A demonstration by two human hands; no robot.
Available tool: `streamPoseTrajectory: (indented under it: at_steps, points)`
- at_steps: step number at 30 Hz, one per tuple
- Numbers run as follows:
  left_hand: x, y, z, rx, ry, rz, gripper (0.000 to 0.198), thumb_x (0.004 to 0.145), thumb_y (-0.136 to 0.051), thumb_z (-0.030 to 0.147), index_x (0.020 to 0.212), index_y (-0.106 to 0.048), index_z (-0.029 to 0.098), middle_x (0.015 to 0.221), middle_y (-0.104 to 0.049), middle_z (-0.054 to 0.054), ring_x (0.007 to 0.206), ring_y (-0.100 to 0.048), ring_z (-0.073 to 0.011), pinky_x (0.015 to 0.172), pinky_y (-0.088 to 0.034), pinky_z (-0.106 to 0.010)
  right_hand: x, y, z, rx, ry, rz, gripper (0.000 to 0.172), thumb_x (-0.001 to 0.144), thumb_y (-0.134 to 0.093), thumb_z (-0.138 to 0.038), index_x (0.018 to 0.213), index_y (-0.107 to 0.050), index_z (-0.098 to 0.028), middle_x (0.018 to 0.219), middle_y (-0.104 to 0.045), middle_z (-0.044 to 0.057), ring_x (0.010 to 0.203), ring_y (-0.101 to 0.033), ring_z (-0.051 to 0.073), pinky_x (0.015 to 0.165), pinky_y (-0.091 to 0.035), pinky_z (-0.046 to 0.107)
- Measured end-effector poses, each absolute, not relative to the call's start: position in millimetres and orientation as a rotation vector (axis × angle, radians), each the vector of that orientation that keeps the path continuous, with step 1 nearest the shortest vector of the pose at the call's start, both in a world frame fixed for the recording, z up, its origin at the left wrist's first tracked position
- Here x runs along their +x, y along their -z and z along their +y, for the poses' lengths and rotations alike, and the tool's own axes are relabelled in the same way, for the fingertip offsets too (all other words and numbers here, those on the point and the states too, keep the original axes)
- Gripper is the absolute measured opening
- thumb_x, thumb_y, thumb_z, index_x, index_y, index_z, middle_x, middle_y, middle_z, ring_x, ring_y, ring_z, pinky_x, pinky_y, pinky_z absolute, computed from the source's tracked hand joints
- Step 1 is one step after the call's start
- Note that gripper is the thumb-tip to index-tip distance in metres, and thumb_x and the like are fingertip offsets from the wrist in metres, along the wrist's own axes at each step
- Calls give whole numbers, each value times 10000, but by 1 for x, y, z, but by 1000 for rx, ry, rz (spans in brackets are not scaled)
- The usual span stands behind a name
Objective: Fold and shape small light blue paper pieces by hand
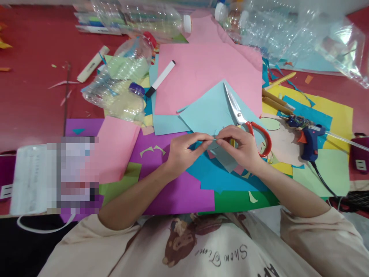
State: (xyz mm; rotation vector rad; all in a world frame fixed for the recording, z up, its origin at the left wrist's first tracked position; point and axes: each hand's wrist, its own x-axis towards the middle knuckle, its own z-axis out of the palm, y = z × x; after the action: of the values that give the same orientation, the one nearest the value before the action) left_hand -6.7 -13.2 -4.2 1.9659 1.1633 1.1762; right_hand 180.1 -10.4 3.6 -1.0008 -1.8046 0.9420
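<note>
My left hand (184,152) and my right hand (240,146) meet over the middle of the table. Thumb and forefinger of each are pinched together on a small, thin light blue paper piece (215,135), mostly hidden by the fingertips. Beneath and beyond them lies a light blue sheet (204,109) on a larger pink sheet (207,73). Scissors (238,115) with red handles rest on the blue sheet, just past my right hand, blades pointing away and slightly parted. Small cut scraps (152,150) lie on purple paper (178,192) left of my left hand.
A blue glue gun (310,142) with its cord lies at the right. Clear plastic bottles (155,17) line the back, with a crumpled bottle (123,73) at left. Nearby are a black-capped marker (163,77), folded pink paper (115,148) and a badge (34,181).
</note>
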Motion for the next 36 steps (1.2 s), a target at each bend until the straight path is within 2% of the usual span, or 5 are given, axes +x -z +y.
streamPoseTrajectory:
  at_steps: [4,7,17,28,36]
  points:
    - [-6,4,-13,1932,-1158,1161,85,848,-640,246,826,-719,223,778,-760,27,677,-707,-103,640,-547,-163,180,-4,-11,-1000,-1013,-1779,92,880,-603,-178,811,-655,-208,773,-672,16,730,-590,136,641,-466,281]
    - [-6,4,-12,1784,-1138,1176,87,833,-652,270,803,-701,205,750,-745,19,665,-693,-101,639,-545,-169,179,-6,-11,-1079,-1079,-1747,89,888,-591,-214,832,-659,-202,772,-658,20,679,-568,124,585,-450,261]
    - [-8,5,-7,1489,-1002,1181,253,836,-632,415,841,-708,174,768,-739,-37,687,-695,-138,586,-545,-195,180,-7,-8,-1194,-1243,-1587,131,864,-598,-257,762,-613,-177,673,-589,-6,581,-521,92,510,-402,226]
    - [-6,2,-5,1492,-987,1171,189,815,-661,357,830,-720,178,750,-743,-23,642,-682,-126,597,-549,-204,183,-10,-4,-1211,-1375,-1549,268,871,-606,-358,680,-586,-171,565,-543,-26,484,-481,80,458,-351,238]
    - [-5,3,-7,1574,-985,1161,171,839,-629,337,860,-718,192,814,-749,-21,729,-700,-128,663,-550,-204,184,-10,-3,-1154,-1408,-1544,206,850,-608,-259,668,-590,-163,552,-528,-33,480,-469,73,461,-343,233]
